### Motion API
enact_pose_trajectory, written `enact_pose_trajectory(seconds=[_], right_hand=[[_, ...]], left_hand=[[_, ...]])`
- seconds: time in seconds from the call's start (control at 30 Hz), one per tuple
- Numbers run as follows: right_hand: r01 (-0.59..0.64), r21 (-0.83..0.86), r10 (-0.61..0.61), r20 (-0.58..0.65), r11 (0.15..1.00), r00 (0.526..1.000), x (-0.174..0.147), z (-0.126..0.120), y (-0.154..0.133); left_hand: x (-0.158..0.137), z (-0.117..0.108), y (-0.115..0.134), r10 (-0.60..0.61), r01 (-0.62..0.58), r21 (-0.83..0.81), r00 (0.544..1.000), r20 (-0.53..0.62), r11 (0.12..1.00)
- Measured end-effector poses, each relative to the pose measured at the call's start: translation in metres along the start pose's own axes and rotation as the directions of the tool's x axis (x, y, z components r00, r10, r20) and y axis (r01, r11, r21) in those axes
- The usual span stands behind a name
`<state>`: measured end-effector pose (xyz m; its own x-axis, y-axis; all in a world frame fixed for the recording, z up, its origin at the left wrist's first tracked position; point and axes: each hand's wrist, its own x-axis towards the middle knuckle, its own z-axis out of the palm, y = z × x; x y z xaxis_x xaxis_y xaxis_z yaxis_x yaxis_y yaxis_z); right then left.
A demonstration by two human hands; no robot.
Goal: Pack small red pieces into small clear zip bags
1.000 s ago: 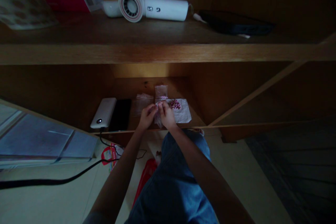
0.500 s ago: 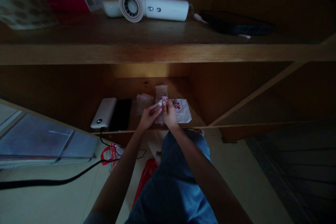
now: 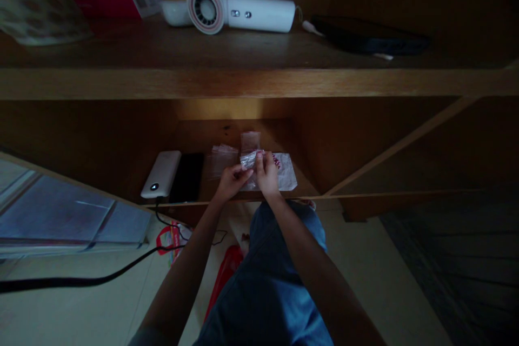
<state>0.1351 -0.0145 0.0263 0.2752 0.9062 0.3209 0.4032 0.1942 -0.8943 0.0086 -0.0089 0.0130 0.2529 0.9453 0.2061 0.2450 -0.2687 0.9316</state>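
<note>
Plastic bag point(image 3: 247, 160), clear, crinkled and glinting

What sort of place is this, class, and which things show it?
Perhaps a room in a home or dormitory: a wooden shelf unit holds a handheld fan and stands above a pale tiled floor.

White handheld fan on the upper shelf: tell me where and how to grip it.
Grip the fan by its handle, right of its two buttons, probably from the open front of the shelf. The handle is straight, slimmer than the vented round head at its left end, and lies lengthwise along the shelf, presenting its long side.
</note>
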Motion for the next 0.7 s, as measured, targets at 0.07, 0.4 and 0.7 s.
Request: enact_pose_trajectory(seconds=[0.07,0.4,0.7], right_hand=[[-0.048,0.095,0.045,0.030,0.994,0.999,0.002,-0.002,0.001],[-0.333,0.432,0.251,0.235,0.838,0.939,0.013,-0.001,0.017],[-0.155,0.218,0.167,-0.035,0.963,0.985,0.033,0.005,0.028]], left_hand=[[0.001,0.000,-0.003,0.015,-0.015,0.004,0.997,-0.079,1.000],[0.010,0.004,-0.011,-0.034,-0.040,-0.175,0.915,-0.402,0.984],[0.034,-0.001,-0.006,0.051,-0.060,-0.024,0.958,-0.281,0.998]])
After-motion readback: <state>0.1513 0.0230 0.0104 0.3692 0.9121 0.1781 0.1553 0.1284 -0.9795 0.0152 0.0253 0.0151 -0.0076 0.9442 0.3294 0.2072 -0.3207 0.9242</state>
